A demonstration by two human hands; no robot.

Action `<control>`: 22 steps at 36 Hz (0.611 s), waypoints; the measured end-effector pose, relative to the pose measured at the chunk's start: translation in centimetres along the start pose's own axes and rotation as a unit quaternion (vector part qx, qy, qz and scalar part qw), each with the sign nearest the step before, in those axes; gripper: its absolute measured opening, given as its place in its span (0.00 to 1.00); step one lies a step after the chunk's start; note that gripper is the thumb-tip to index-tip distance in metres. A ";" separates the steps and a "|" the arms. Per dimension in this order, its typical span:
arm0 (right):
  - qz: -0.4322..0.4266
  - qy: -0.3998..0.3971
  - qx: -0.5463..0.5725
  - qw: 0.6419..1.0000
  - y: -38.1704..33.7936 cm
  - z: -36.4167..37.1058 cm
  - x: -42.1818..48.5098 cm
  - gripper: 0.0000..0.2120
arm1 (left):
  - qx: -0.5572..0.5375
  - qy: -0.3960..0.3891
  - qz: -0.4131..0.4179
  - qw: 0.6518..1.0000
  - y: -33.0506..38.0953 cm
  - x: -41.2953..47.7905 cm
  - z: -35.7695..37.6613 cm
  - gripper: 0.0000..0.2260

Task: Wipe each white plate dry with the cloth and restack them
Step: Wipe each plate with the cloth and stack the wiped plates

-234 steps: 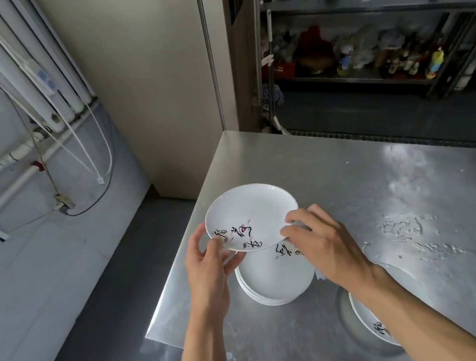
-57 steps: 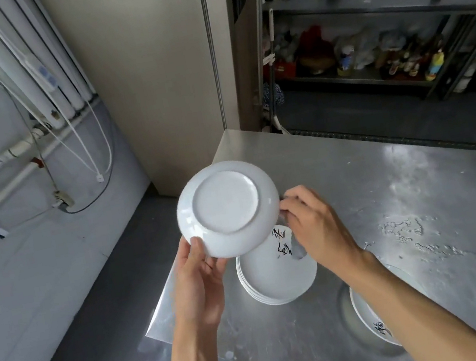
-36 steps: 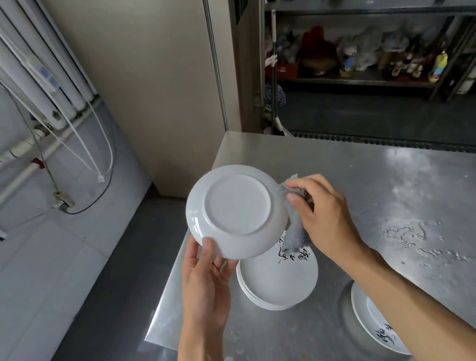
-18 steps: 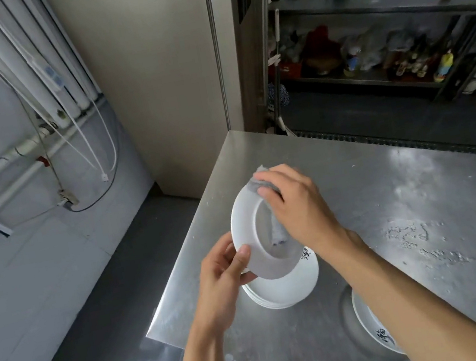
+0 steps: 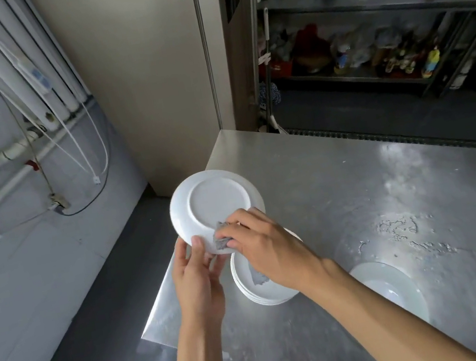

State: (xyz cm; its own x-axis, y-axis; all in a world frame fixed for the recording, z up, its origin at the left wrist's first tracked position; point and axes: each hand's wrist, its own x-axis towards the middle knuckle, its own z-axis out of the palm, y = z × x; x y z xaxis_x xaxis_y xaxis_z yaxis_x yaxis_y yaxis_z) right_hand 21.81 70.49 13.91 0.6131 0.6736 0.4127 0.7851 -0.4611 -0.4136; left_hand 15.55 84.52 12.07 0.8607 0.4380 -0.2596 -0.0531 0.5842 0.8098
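plate (image 5: 214, 205) underside up: left hand (image 5: 197, 279) grips it at 7 o'clock; right hand (image 5: 264, 248) pinches cloth (image 5: 222, 242); best wiped in full circles.

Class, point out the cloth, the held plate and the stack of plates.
cloth (image 5: 222, 241), head view, grey bunched part.
held plate (image 5: 218, 203), head view, middle of underside.
stack of plates (image 5: 244, 284), head view, left rim.

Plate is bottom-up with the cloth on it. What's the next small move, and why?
Probably sweep the small grey cloth, pinched by the right hand, across the upturned base of the round white plate: it sits only at the near rim, where the left hand grips the plate.
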 end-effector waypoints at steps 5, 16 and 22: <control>-0.015 0.020 -0.093 0.995 0.9 -0.4 -1.6 0.19 | -0.033 0.011 -0.011 0.999 0.7 0.2 -0.8 0.14; 0.135 0.120 -0.061 0.982 3.2 -2.4 -2.2 0.15 | 0.013 -0.060 -0.037 0.997 0.8 -1.0 -1.3 0.16; 0.208 0.138 -0.041 0.968 2.8 -3.9 0.2 0.09 | 0.077 -0.113 -0.033 0.990 0.7 -2.1 -1.2 0.11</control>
State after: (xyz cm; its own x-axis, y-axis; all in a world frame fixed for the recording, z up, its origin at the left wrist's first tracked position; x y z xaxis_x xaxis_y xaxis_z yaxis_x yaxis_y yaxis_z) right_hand 24.47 67.10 16.05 0.8685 0.2454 0.4306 0.4632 -0.7111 -0.5290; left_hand 13.08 84.84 12.59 0.9520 0.2275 -0.2047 0.0707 0.4873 0.8704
